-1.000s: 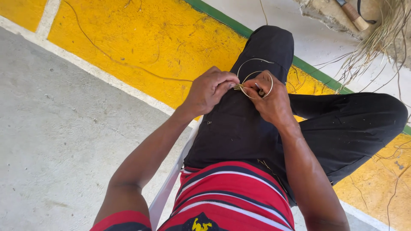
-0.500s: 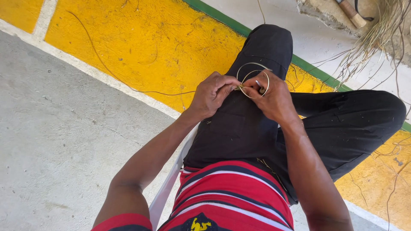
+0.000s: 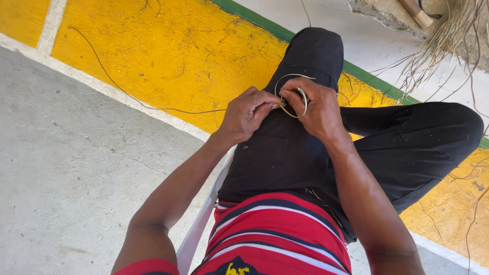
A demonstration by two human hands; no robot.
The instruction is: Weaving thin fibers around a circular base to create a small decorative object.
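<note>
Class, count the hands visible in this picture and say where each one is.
2. The left hand and the right hand meet over the lap, both pinching a thin fibre loop above the black trousers. None seem hidden.

Outdoor craft spot: painted concrete floor, dried fibre bundle.

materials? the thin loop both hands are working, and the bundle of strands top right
Thin loop: looks like a pale, stiff plant-fibre strip, matte; it keeps a springy curve between the left hand and right hand. Could also be thin cane; can't tell.

Bundle of strands: dry straw-coloured fibres, probably the same plant stuff, frayed and splayed loosely, no sheen.
</note>
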